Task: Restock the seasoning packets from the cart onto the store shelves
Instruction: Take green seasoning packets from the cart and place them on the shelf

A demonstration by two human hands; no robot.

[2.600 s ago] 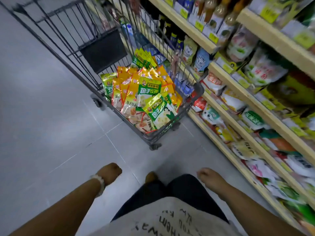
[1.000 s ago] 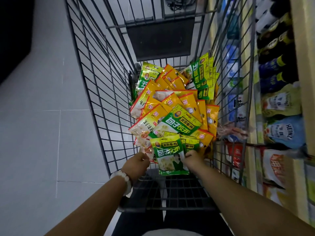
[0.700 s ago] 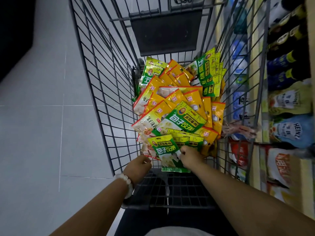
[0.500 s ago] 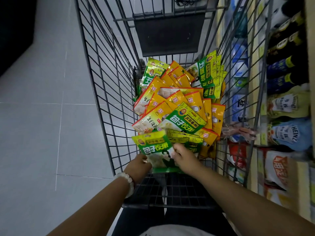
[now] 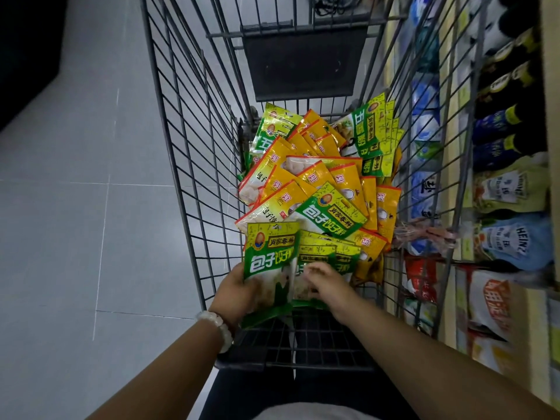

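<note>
Green-yellow seasoning packet [image 5: 269,256] gripped by left hand [image 5: 239,294]; right hand [image 5: 325,283] fingers blurred, grip unclear.

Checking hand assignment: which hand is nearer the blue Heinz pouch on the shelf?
Right. The right hand is in the cart, on the side toward the blue Heinz pouch; the left hand is farther away, holding a green packet.

Held packet: green seasoning packet [image 5: 270,253] with a yellow top band and white characters, upright and lifted at the near end of the cart [image 5: 188,140], gripped from beneath by the left hand [image 5: 239,291].
Packet pile: green and orange-yellow packets [image 5: 321,183] overlapping loosely across the cart floor.
Far stack: green packets [image 5: 374,131] standing on edge against the right wall.
Store shelves: shelves [image 5: 454,95] just right of the cart, holding pouches and bottles.
</note>
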